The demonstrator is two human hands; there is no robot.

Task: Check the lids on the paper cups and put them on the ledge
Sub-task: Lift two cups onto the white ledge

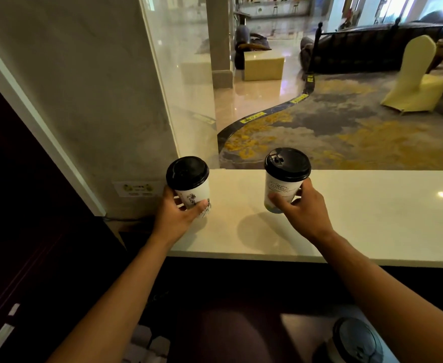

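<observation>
Each of my hands holds a white paper cup with a black lid over the pale stone ledge (359,218). My left hand (178,216) grips the left cup (193,195) by its lower half at the ledge's left end; that cup leans slightly left. My right hand (301,208) wraps around the base of the right cup (280,189), which stands upright near the ledge's middle and throws a shadow on the stone. Whether either cup touches the ledge I cannot tell. Both lids (187,172) (287,163) look seated. A third lidded cup (354,341) sits low at the bottom right.
A marble wall with a socket plate (136,188) rises left of the ledge. Beyond the ledge is a glass pane, then a lobby with patterned carpet, a covered chair (414,79) and a beige block (263,65). Dark furniture lies below the ledge.
</observation>
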